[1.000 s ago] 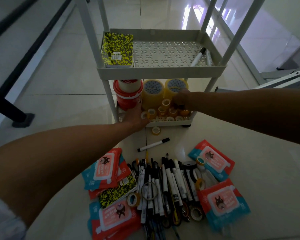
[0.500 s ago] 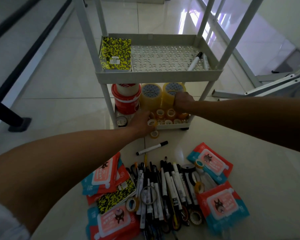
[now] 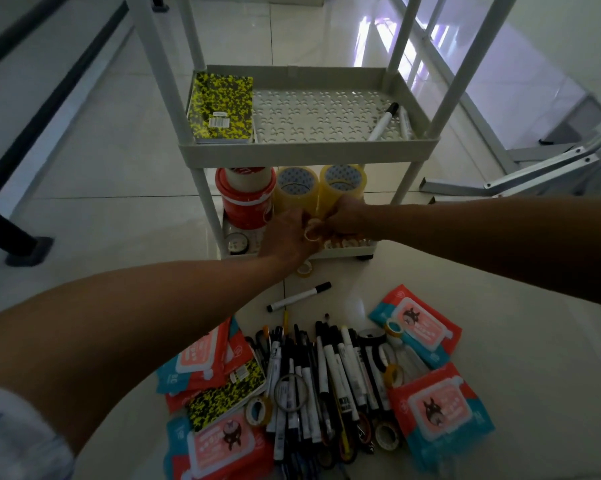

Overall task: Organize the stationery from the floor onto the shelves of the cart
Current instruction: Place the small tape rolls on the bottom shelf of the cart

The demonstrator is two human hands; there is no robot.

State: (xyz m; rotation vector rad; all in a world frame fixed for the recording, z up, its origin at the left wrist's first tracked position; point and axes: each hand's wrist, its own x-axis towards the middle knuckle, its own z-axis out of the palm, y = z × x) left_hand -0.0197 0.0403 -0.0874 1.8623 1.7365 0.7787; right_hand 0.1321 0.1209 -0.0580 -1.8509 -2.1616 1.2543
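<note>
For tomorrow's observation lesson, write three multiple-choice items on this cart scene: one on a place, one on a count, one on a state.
1. Where is the yellow-black notebook on the cart?
A. upper shelf, left end
B. lower shelf
C. upper shelf, right end

2. How many large yellowish tape rolls stand on the lower shelf?
A. one
B. two
C. four

3. What is the left hand doing?
A. resting flat on the floor
B. gripping a marker
C. holding a small tape roll

Answers: 1 A, it lies against the left wall. 2 B, two stand side by side beside the red tub. 3 C, a small ring sits at its fingers.
</note>
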